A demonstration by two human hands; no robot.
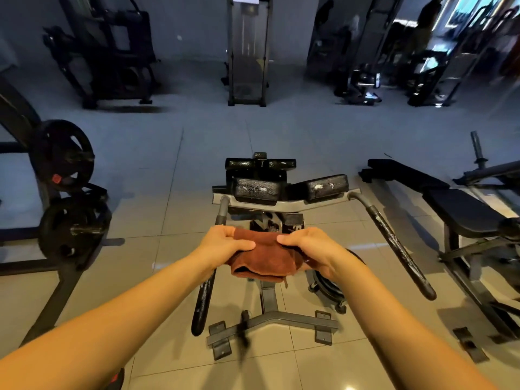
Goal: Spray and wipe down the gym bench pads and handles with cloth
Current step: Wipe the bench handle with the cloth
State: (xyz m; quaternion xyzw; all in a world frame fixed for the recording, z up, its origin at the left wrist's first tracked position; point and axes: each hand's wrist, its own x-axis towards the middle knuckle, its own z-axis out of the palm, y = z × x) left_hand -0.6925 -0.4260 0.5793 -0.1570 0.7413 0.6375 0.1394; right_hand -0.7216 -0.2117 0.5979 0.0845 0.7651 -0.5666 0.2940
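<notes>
A folded brown cloth (263,257) hangs between my two hands above the low gym machine. My left hand (225,243) pinches its left edge and my right hand (312,250) grips its right side, thumbs on top. Below and ahead stand two worn black pads, the left pad (256,190) and the right pad (323,186), with a black roller (260,164) behind them. A long black handle (394,243) runs along the right side, and another handle (204,299) lies on the left, partly hidden by my left forearm. No spray bottle is in view.
A plate rack with black weight plates (63,156) stands at the left. A flat black bench (461,209) is at the right. The machine's grey base frame (273,323) sits on the tiled floor. More machines line the dark back wall.
</notes>
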